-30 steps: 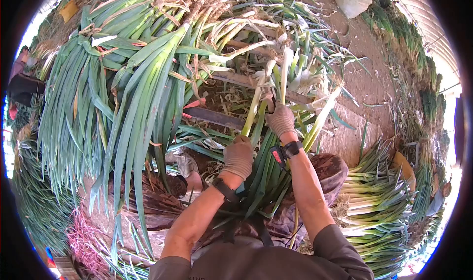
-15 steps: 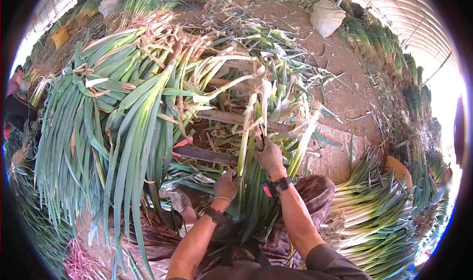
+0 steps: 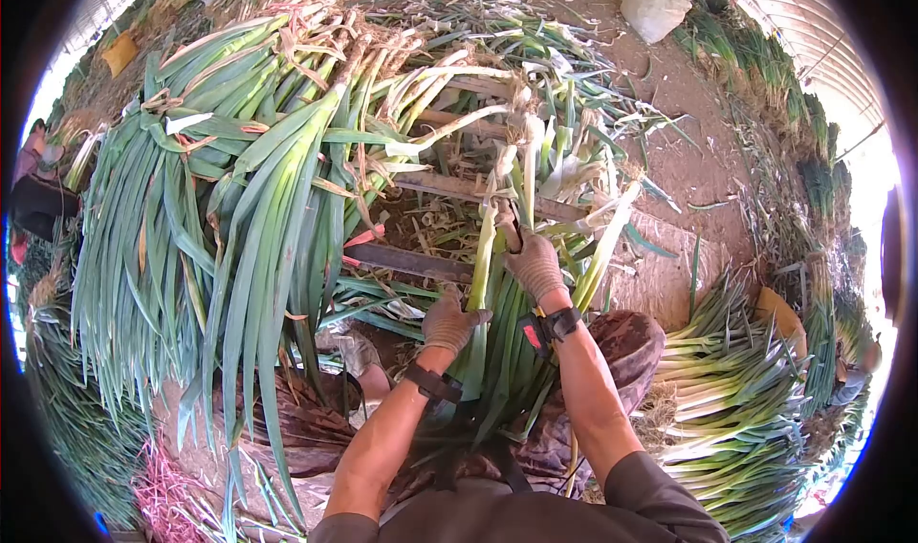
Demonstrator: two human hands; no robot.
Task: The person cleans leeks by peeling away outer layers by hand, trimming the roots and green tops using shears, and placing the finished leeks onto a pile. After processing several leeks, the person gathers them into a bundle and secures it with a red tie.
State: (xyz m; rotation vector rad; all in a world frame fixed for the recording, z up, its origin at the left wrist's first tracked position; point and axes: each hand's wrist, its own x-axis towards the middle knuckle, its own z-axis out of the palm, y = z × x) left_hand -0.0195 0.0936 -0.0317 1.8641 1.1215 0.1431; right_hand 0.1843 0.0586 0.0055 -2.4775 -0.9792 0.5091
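My left hand [image 3: 451,323], in a knit glove, is closed around the green leaves of a long green onion [image 3: 485,266], which stands root end away from me. My right hand [image 3: 535,268], also gloved, grips a small dark blade-like tool [image 3: 511,224] pressed near that stalk's upper part. More green onion stalks [image 3: 602,237] lie just right of my right hand, and their leaves run down between my forearms to my lap. A big heap of untrimmed green onions [image 3: 258,170] with rooty ends rests at my left. Part of the tool is hidden by my fingers.
Metal rails [image 3: 411,261] cross in front of me over leaf scraps. At lower right lies a pile of cleaned green onions [image 3: 732,400]. Pink ties [image 3: 163,495] lie at lower left. A white sack [image 3: 655,6] stands far right, and another person [image 3: 43,194] is at far left.
My right hand and the tool stay at the stalk. My left hand's thumb now points out across the leaves. The whole view has shifted slightly.
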